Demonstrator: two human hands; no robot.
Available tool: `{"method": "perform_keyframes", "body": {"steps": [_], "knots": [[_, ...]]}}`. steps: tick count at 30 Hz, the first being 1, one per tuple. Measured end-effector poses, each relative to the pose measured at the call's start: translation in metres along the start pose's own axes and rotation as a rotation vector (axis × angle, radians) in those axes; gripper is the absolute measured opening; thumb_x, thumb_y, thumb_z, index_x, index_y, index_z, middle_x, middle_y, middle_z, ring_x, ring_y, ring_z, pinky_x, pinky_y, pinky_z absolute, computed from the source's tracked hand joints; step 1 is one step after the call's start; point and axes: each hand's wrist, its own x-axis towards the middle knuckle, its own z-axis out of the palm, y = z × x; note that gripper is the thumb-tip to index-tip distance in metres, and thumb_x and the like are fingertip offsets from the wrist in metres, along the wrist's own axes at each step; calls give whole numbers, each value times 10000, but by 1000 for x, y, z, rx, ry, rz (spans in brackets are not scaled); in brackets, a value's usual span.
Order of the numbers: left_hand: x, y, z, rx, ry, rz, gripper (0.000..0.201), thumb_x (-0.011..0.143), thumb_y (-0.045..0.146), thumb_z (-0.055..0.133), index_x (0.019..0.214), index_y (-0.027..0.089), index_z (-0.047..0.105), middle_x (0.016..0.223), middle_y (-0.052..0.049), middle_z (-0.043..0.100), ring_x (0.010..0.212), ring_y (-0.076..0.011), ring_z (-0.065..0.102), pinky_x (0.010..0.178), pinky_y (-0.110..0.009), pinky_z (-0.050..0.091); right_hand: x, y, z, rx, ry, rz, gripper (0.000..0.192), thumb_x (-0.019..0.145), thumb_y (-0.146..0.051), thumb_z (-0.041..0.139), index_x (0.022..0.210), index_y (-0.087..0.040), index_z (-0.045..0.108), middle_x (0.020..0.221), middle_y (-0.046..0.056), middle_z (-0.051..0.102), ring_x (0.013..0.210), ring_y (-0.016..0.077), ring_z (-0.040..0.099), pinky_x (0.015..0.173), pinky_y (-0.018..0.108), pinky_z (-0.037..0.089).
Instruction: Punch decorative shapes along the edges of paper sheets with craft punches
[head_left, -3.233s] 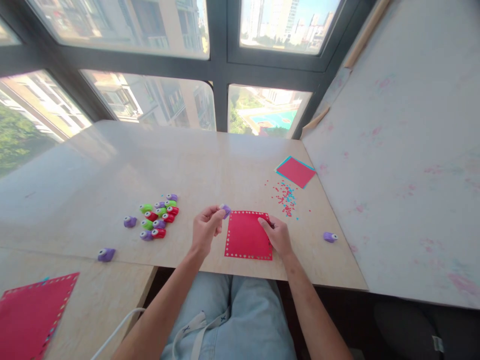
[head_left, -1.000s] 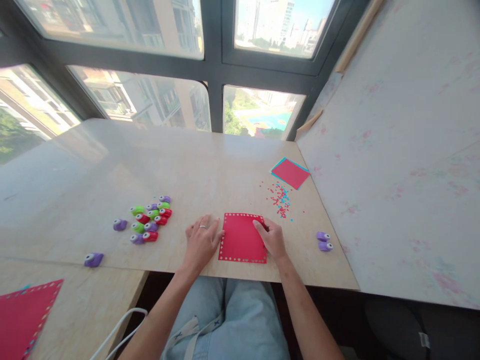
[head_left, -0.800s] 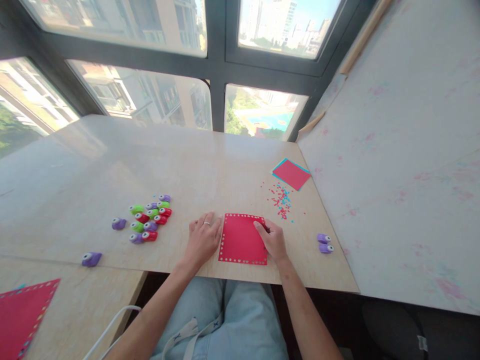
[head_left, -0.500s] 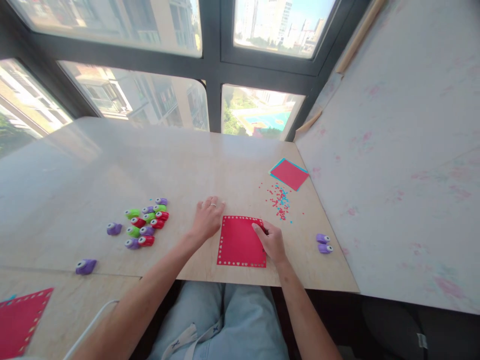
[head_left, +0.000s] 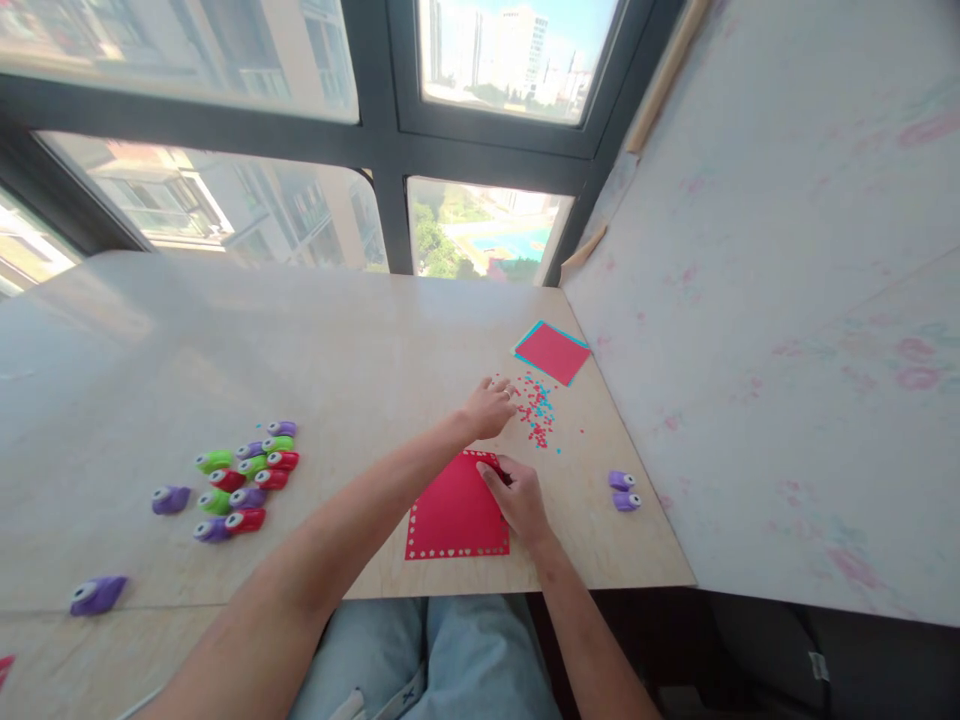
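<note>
A square of red paper [head_left: 454, 510] lies in front of me, small shapes punched along its edges. My right hand [head_left: 519, 498] grips its upper right corner, thumb on top; something dark shows under the fingers, too hidden to name. My left hand [head_left: 491, 408], a ring on one finger, reaches across above the sheet with its fingers apart. Its fingertips are at the left edge of a scatter of red and blue paper cutouts [head_left: 538, 412]. I see nothing held in it.
Several purple, green and red craft punches [head_left: 247, 497] cluster at left, with a lone purple punch [head_left: 99, 595] nearer me. Two purple punches [head_left: 624, 490] sit at right. A stack of red and blue paper [head_left: 553, 352] lies at the back, near the wall [head_left: 787, 350].
My left hand has moved right, from beside the red sheet's upper left corner to the paper cutouts. The right hand still holds the sheet's corner. My view has turned slightly right.
</note>
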Motion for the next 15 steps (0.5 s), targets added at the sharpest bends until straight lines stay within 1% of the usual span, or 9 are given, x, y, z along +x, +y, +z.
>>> {"method": "perform_keyframes", "body": {"steps": [2,3,5,7,9,10,13,14,15], "knots": [[6,3,-2,-40,47,47,343,851,85,507,1127,212,666,1423,-121,504,1365,-254,372,1081,-436,299,0,0,0,-8,-1,-1,319,931,-416,527,771,-184,676,653,1,628,591,151,524,553,250,374],[7,2,-3,-62,83,39,344,854,80,500,1131,210,659,1393,-118,530,1329,-244,414,1060,-417,327,0,0,0,-14,-2,-3,318,932,-413,527,772,-184,678,652,0,630,590,151,527,555,251,373],[5,-4,-4,-98,155,-29,296,874,92,481,1092,179,662,1268,-129,610,1203,-237,520,981,-385,396,0,0,0,-24,-4,-12,302,934,-400,532,795,-185,692,669,3,648,602,152,544,571,253,380],[-1,-13,-5,-137,213,-120,214,895,136,490,990,151,681,1094,-134,674,1047,-242,593,886,-370,445,0,-1,0,-29,-11,-22,280,935,-382,535,826,-188,705,701,11,675,625,156,567,592,256,392],[-12,-21,-4,-199,278,-202,168,901,203,536,856,147,688,948,-122,694,922,-239,619,818,-360,464,0,-1,0,-23,-14,-29,266,936,-366,534,840,-191,709,730,18,694,642,161,584,603,258,400],[-19,-24,-3,-242,318,-242,181,896,241,567,788,152,681,889,-110,694,873,-232,622,794,-351,469,0,-2,-1,-18,-15,-32,264,937,-360,532,832,-192,706,732,19,696,643,163,586,603,259,400],[-46,-24,4,-381,439,-343,344,915,297,560,601,168,613,761,-80,674,788,-206,620,762,-331,475,-1,-2,-2,-1,-12,-44,271,934,-355,530,784,-193,689,702,14,681,626,163,576,591,260,393],[-57,-22,7,-432,491,-369,336,909,290,567,597,171,609,770,-74,679,793,-201,623,773,-331,478,-1,-2,-2,4,-9,-49,273,932,-355,530,774,-193,682,693,11,674,621,162,572,589,259,392],[-69,-19,11,-478,555,-400,277,889,281,592,636,174,626,799,-68,687,802,-198,628,790,-334,482,-2,-2,-2,6,-6,-56,275,931,-356,530,765,-193,676,684,8,666,616,160,566,588,258,391]]}}
